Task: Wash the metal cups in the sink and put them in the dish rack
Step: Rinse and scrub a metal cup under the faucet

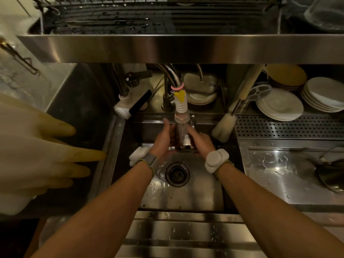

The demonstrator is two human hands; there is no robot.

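Observation:
A metal cup (184, 139) is held under the running tap (181, 108) over the steel sink (186, 194). My left hand (163, 138) grips the cup's left side, thumb pointing up. My right hand (200, 141) holds its right side, fingers reaching toward the rim. Water streams from the white ribbed nozzle onto the cup and runs down to the drain (177, 174). The dish rack (149, 17) sits overhead on a steel shelf, its wires wet; no cups show in it.
Stacked white plates (323, 95) and a bottle brush (224, 127) lie at the back right. A perforated ledge (290, 126) and wet drainboard (279, 174) with a dark pan (333, 175) are on the right. Rubber gloves (37, 155) hang at the left.

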